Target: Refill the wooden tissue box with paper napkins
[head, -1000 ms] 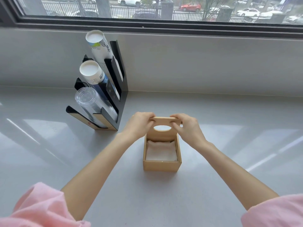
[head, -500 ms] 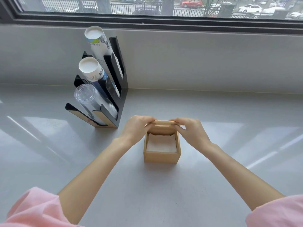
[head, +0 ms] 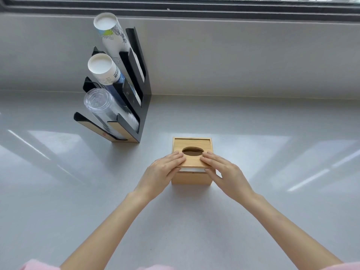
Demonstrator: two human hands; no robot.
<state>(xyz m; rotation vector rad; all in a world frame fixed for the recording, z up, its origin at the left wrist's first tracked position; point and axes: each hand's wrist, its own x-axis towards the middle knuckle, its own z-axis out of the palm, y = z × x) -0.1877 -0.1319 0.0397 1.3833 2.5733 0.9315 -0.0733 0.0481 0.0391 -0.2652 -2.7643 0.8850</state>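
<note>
Both hands work the sliding lid (head: pixel 191 152) of the wooden tissue box (head: pixel 191 177). Left hand (head: pixel 162 172): grip half closed, fingers laid flat across the lid's top near its left edge, thumb tucked under the near edge, so the lid is pinched lightly, not clenched. Right hand (head: pixel 224 171): mirror posture on the right edge, fingers spread over the top, thumb low against the box's near corner. Neither hand holds anything else.

Box sits on the grey worktop (head: pixel 253 211), roughly centre, directly ahead of the person. Lid covers most of the opening; its near edge rides a little above the box's front wall, and a thin strip of white paper napkins (head: pixel 191 169) shows in that gap. Oval dispensing slot (head: pixel 192 151) looks dark; no napkin pulled up through it.

Judgement: napkins are loaded, closing is nearly finished. Left to do: seat the lid's near edge fully, possibly tease a first napkin through the slot.

Farther back and left, a black cup dispenser rack (head: pixel 140 94) stands near the wall, holding clear plastic cups (head: pixel 105 108) lowest and two paper cup stacks (head: pixel 107 47) above.
</note>
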